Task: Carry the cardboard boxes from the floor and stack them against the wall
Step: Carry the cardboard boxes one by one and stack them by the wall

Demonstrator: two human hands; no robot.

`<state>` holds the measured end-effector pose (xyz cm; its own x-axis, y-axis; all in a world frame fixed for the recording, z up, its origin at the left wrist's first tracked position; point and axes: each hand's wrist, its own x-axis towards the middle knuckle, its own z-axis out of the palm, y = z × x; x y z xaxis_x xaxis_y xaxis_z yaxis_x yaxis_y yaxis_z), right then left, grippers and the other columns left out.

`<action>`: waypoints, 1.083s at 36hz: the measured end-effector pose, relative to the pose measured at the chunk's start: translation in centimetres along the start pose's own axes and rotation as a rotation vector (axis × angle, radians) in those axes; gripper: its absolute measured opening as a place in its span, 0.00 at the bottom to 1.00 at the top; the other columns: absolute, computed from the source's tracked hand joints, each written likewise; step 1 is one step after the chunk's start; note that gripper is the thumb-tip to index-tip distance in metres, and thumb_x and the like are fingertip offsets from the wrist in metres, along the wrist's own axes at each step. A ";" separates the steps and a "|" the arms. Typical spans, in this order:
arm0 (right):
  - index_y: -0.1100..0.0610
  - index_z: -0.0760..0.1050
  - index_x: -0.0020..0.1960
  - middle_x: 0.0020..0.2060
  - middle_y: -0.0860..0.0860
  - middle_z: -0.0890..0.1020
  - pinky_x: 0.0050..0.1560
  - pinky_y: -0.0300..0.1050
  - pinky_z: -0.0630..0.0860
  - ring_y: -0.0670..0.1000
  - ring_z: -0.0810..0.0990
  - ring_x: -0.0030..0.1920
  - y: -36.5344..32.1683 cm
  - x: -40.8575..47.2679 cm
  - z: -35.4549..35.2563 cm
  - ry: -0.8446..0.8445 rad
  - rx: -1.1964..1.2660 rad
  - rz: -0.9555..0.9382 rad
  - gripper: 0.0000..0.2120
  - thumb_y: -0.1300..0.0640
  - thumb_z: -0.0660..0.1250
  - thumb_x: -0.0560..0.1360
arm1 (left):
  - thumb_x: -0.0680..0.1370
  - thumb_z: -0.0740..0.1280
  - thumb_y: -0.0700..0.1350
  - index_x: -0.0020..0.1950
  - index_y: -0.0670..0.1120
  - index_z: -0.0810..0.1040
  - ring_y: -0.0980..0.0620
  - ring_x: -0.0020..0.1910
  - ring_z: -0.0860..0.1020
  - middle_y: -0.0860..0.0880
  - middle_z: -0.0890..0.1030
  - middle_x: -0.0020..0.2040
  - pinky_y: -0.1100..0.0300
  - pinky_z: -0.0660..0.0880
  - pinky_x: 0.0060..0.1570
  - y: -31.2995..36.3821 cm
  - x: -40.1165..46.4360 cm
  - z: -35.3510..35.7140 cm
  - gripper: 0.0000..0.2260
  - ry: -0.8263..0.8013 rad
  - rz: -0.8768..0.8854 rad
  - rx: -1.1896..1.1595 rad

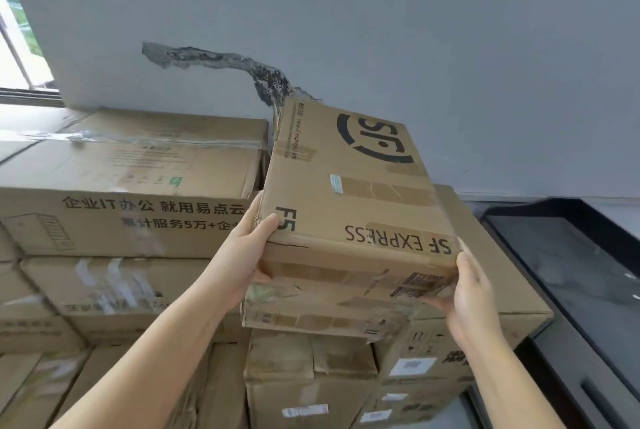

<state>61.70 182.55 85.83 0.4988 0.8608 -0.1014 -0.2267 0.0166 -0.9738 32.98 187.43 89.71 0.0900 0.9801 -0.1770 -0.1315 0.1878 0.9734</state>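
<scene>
- A person lifts an SF Express box (349, 193) with 2 bare hands, its far end tilted up toward the grey wall (415, 30).
- The left hand (246, 255) grips the box's near left corner, thumb curled over the top edge, fingers hidden underneath.
- The right hand (471, 293) holds the near right corner, its fingers curled under the taped front face.
- The box's near end sits above a lower brown box (485, 290) in the stack; whether they touch cannot be told.
- A taller stack of printed cartons (121, 213) stands just left, against the wall.
- A dark cabinet (571, 255) stands at the right.
</scene>
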 end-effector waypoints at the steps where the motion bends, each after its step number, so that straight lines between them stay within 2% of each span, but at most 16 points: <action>1: 0.42 0.66 0.72 0.63 0.49 0.76 0.57 0.68 0.75 0.52 0.75 0.60 0.2 1.1 0.2 -0.004 0.001 0.008 0.18 0.51 0.50 0.84 | 0.81 0.61 0.49 0.71 0.68 0.62 0.53 0.49 0.80 0.59 0.80 0.58 0.54 0.77 0.33 -0.2 0.8 0.2 0.22 0.010 -0.012 -0.015; 6: 0.42 0.69 0.70 0.65 0.48 0.76 0.63 0.66 0.71 0.52 0.74 0.65 2.0 6.5 1.0 -0.065 -0.064 0.030 0.18 0.51 0.51 0.83 | 0.81 0.60 0.47 0.67 0.69 0.67 0.53 0.49 0.80 0.61 0.81 0.53 0.49 0.79 0.36 -2.3 4.2 0.6 0.19 0.080 -0.102 -0.096; 10: 0.45 0.66 0.72 0.67 0.47 0.74 0.68 0.60 0.68 0.50 0.72 0.67 4.4 9.7 2.0 -0.125 -0.122 0.059 0.18 0.51 0.51 0.84 | 0.82 0.60 0.47 0.66 0.67 0.68 0.52 0.53 0.77 0.60 0.78 0.57 0.43 0.79 0.43 -4.4 6.9 0.5 0.18 0.164 -0.132 -0.130; 12: 0.44 0.66 0.72 0.68 0.46 0.73 0.69 0.61 0.67 0.50 0.70 0.69 6.1 11.2 2.2 -0.143 -0.156 0.083 0.18 0.50 0.52 0.83 | 0.82 0.60 0.46 0.68 0.64 0.68 0.53 0.54 0.76 0.58 0.78 0.58 0.40 0.77 0.47 -5.4 8.6 0.5 0.18 0.223 -0.148 -0.143; 14: 0.42 0.66 0.72 0.69 0.45 0.73 0.68 0.62 0.68 0.50 0.70 0.69 7.9 12.6 2.3 -0.148 -0.178 0.114 0.18 0.49 0.52 0.83 | 0.82 0.60 0.46 0.71 0.60 0.67 0.53 0.53 0.76 0.55 0.77 0.59 0.44 0.79 0.43 -6.6 10.2 0.7 0.18 0.284 -0.173 -0.143; 16: 0.36 0.67 0.69 0.69 0.44 0.72 0.67 0.63 0.69 0.51 0.69 0.69 9.6 13.7 2.3 -0.145 -0.222 0.140 0.17 0.48 0.52 0.83 | 0.82 0.59 0.47 0.70 0.57 0.68 0.54 0.52 0.76 0.55 0.77 0.57 0.50 0.79 0.36 -8.0 11.4 1.1 0.17 0.334 -0.191 -0.124; 17: 0.31 0.68 0.65 0.69 0.43 0.72 0.67 0.63 0.68 0.50 0.69 0.70 10.3 14.0 2.4 -0.142 -0.252 0.149 0.16 0.47 0.52 0.83 | 0.82 0.59 0.47 0.70 0.57 0.68 0.54 0.52 0.75 0.55 0.77 0.57 0.49 0.80 0.38 -8.7 11.8 1.2 0.16 0.368 -0.199 -0.112; 19: 0.27 0.67 0.63 0.69 0.41 0.71 0.69 0.61 0.67 0.49 0.69 0.70 11.3 14.2 2.4 -0.156 -0.314 0.150 0.16 0.47 0.53 0.82 | 0.82 0.59 0.49 0.70 0.57 0.67 0.51 0.56 0.74 0.52 0.75 0.61 0.44 0.78 0.51 -10.4 12.5 1.3 0.16 0.465 -0.221 -0.070; 22: 0.40 0.63 0.73 0.71 0.41 0.68 0.71 0.59 0.65 0.48 0.66 0.72 12.2 14.4 1.9 -0.211 -0.399 0.169 0.20 0.52 0.54 0.83 | 0.81 0.59 0.54 0.75 0.50 0.61 0.44 0.67 0.70 0.45 0.69 0.71 0.42 0.69 0.66 -12.8 12.8 1.1 0.23 0.572 -0.326 0.029; 24: 0.45 0.61 0.75 0.70 0.39 0.66 0.72 0.58 0.65 0.47 0.64 0.73 12.7 14.7 1.2 -0.246 -0.453 0.186 0.21 0.53 0.54 0.83 | 0.80 0.60 0.58 0.77 0.47 0.57 0.42 0.71 0.66 0.44 0.66 0.74 0.41 0.64 0.69 -13.9 12.7 1.0 0.30 0.599 -0.437 0.047; 26: 0.45 0.58 0.76 0.68 0.37 0.65 0.72 0.57 0.64 0.46 0.63 0.73 13.2 15.0 0.4 -0.293 -0.502 0.187 0.22 0.50 0.54 0.82 | 0.77 0.62 0.60 0.77 0.44 0.57 0.38 0.72 0.64 0.42 0.64 0.74 0.36 0.64 0.68 -14.3 12.5 1.1 0.34 0.608 -0.561 -0.076; 28: 0.44 0.57 0.76 0.68 0.36 0.64 0.72 0.57 0.64 0.46 0.62 0.73 13.5 15.3 0.1 -0.322 -0.522 0.194 0.24 0.48 0.54 0.81 | 0.78 0.63 0.58 0.75 0.43 0.60 0.35 0.71 0.64 0.39 0.63 0.75 0.30 0.64 0.62 -14.4 12.8 1.2 0.31 0.585 -0.624 -0.304; 30: 0.44 0.56 0.76 0.69 0.37 0.64 0.72 0.58 0.64 0.47 0.63 0.73 13.7 15.9 0.3 -0.322 -0.521 0.211 0.24 0.48 0.54 0.81 | 0.79 0.62 0.54 0.74 0.44 0.62 0.34 0.70 0.65 0.38 0.64 0.74 0.28 0.65 0.58 -14.1 13.5 1.4 0.27 0.558 -0.621 -0.479; 32: 0.42 0.57 0.76 0.72 0.40 0.65 0.71 0.59 0.65 0.48 0.64 0.73 14.0 16.8 0.9 -0.314 -0.518 0.217 0.23 0.47 0.54 0.81 | 0.79 0.62 0.53 0.75 0.43 0.61 0.34 0.70 0.66 0.37 0.64 0.74 0.26 0.64 0.58 -13.6 14.4 1.6 0.27 0.573 -0.607 -0.551; 36: 0.42 0.58 0.75 0.73 0.44 0.67 0.71 0.61 0.65 0.49 0.65 0.72 14.5 19.0 2.4 -0.298 -0.479 0.218 0.22 0.48 0.54 0.82 | 0.79 0.64 0.53 0.74 0.43 0.61 0.38 0.69 0.67 0.40 0.66 0.73 0.28 0.62 0.62 -12.5 16.7 2.1 0.28 0.641 -0.614 -0.646; 39: 0.41 0.58 0.75 0.72 0.44 0.68 0.70 0.61 0.66 0.50 0.66 0.72 14.6 20.1 3.4 -0.286 -0.456 0.212 0.22 0.48 0.54 0.82 | 0.78 0.65 0.52 0.72 0.43 0.64 0.42 0.67 0.70 0.44 0.70 0.68 0.34 0.62 0.66 -11.4 18.2 2.8 0.26 0.692 -0.602 -0.718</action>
<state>65.53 201.84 70.26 0.2211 0.9257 -0.3070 0.1183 -0.3379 -0.9337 38.91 202.98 75.76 -0.2001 0.5042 -0.8401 -0.7998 0.4112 0.4373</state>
